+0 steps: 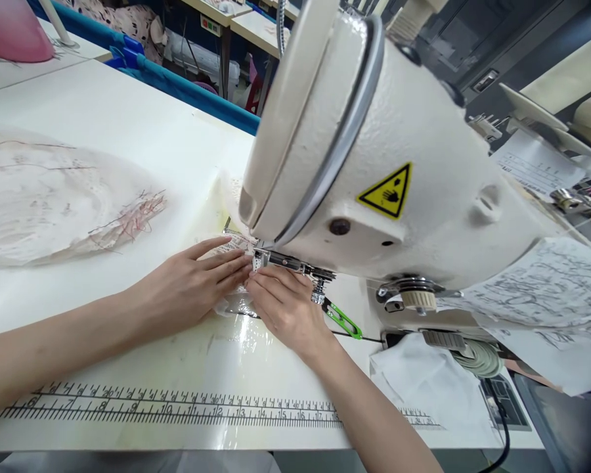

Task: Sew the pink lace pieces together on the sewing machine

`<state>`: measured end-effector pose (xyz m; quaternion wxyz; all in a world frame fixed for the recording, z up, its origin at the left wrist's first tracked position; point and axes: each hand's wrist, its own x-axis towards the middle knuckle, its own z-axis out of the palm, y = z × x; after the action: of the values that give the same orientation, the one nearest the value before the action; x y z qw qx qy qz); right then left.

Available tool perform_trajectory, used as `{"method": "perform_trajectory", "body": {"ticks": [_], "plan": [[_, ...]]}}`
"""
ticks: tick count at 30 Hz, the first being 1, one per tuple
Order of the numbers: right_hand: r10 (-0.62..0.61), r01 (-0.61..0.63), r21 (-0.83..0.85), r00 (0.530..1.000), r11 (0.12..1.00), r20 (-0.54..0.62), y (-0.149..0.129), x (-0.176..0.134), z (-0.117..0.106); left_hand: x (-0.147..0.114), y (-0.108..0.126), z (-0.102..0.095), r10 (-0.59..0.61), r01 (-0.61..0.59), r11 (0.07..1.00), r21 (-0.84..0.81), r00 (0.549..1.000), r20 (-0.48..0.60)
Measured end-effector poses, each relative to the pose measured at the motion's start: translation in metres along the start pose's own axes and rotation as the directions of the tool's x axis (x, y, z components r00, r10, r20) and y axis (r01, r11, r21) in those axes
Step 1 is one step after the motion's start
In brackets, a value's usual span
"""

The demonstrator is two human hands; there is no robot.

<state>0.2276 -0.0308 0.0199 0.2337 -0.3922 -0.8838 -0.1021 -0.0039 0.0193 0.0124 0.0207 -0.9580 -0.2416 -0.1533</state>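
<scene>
A piece of white lace fabric lies under the needle area of a cream sewing machine. My left hand rests flat on it, fingers stretched toward the presser foot. On the near side of the foot, my right hand has its fingers bent and drawn together at the fabric's edge; its thumb is hidden. Both hands' fingertips are close to each other and to the foot. Green-handled thread snips lie just right of my right hand.
A ruler scale runs along the table's front edge. At left lies a sheer bag with loose reddish threads. White cloth and patterned paper are at right. The machine head overhangs the hands.
</scene>
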Motion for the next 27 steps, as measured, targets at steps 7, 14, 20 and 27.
{"method": "perform_trajectory", "body": {"ticks": [7,14,20,27], "plan": [[-0.007,0.005,-0.041,0.999,0.999,-0.051,-0.008,0.006,0.006,-0.002,-0.012,-0.001,0.027,-0.028,0.998,-0.061,0.999,-0.018],[-0.029,0.030,-0.026,0.999,0.999,0.029,-0.005,0.009,0.007,-0.002,-0.014,-0.005,-0.055,0.060,0.995,-0.081,0.996,0.068],[-0.053,0.049,-0.075,0.997,0.996,-0.057,-0.009,0.012,0.007,-0.004,-0.016,0.010,0.005,-0.006,1.000,-0.017,0.999,-0.046],[-0.073,0.060,-0.102,0.989,0.993,-0.126,-0.010,0.013,0.006,-0.002,-0.009,0.002,0.006,-0.004,0.999,0.053,0.999,-0.038]]}}
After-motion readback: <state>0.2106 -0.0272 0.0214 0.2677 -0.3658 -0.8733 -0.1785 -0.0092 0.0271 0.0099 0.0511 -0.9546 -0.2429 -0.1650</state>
